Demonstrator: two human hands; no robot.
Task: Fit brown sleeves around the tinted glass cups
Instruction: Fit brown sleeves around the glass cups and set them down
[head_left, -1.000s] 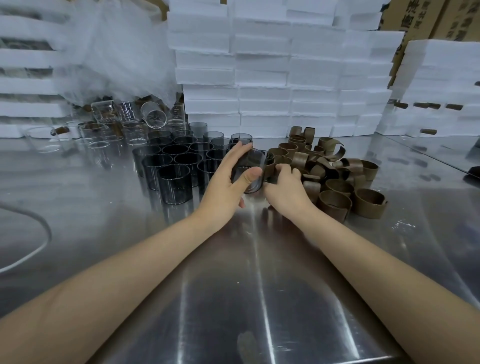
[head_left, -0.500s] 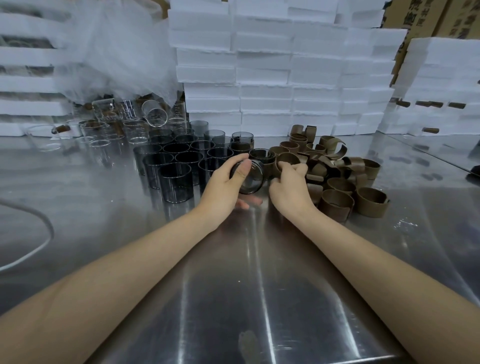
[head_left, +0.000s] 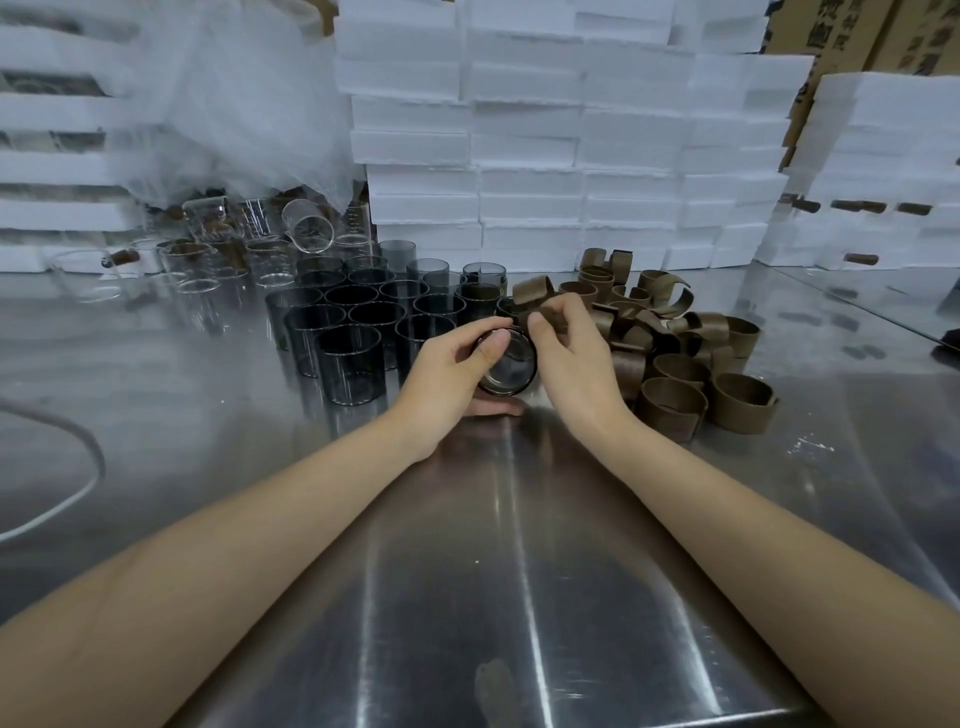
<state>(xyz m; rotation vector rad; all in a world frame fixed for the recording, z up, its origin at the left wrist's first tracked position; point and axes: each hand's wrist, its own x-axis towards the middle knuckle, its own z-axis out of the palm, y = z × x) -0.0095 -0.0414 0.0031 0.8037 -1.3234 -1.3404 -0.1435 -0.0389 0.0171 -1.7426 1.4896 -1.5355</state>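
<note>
1. The left hand (head_left: 447, 374) has its grip clamped on a tinted glass cup (head_left: 511, 366). The thumb lies over the near rim and the fingers curl beneath. The cup is tipped on its side just above the tabletop (head_left: 467, 571), with one round end facing the camera.
2. The right hand (head_left: 571, 358), just right of that cup, has its grip pinched together on a brown sleeve (head_left: 535, 296). The sleeve is a curled strip held just behind the cup's far edge. I cannot tell whether the sleeve touches the glass.
3. Left of and behind the held cup, more tinted cups (head_left: 353, 332) stand upright, packed closely.
4. Right of the held cup lies a loose pile of sleeves (head_left: 680, 364).
5. Farther left of and behind it stand clear glasses (head_left: 234, 260).
6. Well behind the cup rise stacked white foam blocks (head_left: 571, 156).
</note>
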